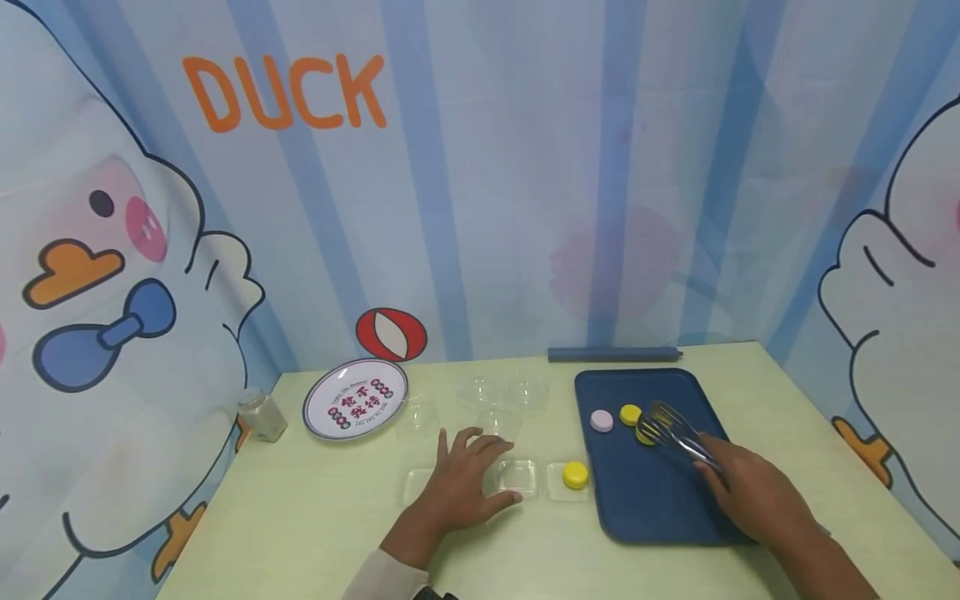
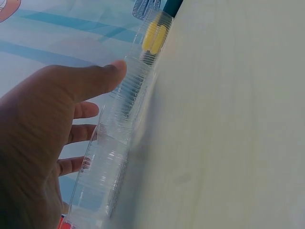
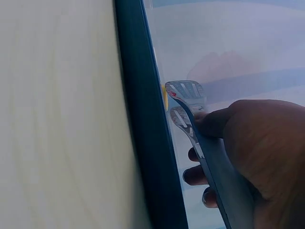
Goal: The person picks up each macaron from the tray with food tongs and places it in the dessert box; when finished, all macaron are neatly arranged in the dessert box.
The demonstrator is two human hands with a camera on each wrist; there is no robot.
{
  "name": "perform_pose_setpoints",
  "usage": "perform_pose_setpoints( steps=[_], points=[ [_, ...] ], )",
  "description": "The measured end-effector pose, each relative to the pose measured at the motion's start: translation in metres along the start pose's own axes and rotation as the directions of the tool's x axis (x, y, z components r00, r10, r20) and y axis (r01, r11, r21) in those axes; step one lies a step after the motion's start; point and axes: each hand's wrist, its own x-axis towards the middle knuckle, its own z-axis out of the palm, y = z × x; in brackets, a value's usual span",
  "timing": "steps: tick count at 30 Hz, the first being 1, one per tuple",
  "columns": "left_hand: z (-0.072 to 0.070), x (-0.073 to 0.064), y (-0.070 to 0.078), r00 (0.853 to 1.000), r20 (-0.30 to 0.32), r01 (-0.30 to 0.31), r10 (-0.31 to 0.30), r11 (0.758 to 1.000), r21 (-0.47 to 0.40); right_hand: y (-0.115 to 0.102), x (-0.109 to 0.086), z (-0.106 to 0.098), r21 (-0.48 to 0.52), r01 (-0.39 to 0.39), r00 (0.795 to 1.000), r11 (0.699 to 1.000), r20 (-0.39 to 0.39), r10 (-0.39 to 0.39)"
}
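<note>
My right hand [image 1: 765, 496] grips metal tongs [image 3: 188, 109] with slotted ends, which reach over a dark blue tray [image 1: 652, 508]. At the tongs' tips lies a yellow macaron [image 1: 645, 434], partly hidden by them. Another yellow macaron [image 1: 630, 414] and a pale pink macaron [image 1: 602, 421] lie close by on the tray. My left hand [image 1: 463, 483] is spread over the row of clear plastic box bases, near the middle base [image 1: 519, 477]; whether it touches it I cannot tell. A yellow macaron [image 1: 575, 475] sits in the right base [image 1: 562, 495]. The left base [image 1: 415, 485] is partly behind my hand.
Several clear domed lids [image 1: 527, 390] stand behind the bases. A white patterned plate [image 1: 356, 400] lies at the back left, with a small jar [image 1: 262, 415] beside it. A dark blue bar [image 1: 615, 355] lies along the back edge, before a duck-print curtain [image 1: 510, 183].
</note>
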Motion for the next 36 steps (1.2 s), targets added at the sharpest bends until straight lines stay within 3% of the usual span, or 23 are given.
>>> perform_pose_setpoints(
  steps=[10, 36],
  points=[
    [0.003, 0.001, -0.0039, 1.0, 0.0, 0.017, -0.017, 1.0, 0.022, -0.0007, 0.0013, 0.0029, 0.013, -0.007, 0.999, 1.0, 0.042, 0.006],
    [0.0041, 0.0003, -0.0043, 1.0, -0.004, 0.019, -0.019, 1.0, 0.001, -0.0034, -0.0026, 0.0003, -0.021, 0.003, 1.0, 1.0, 0.014, -0.003]
  ],
)
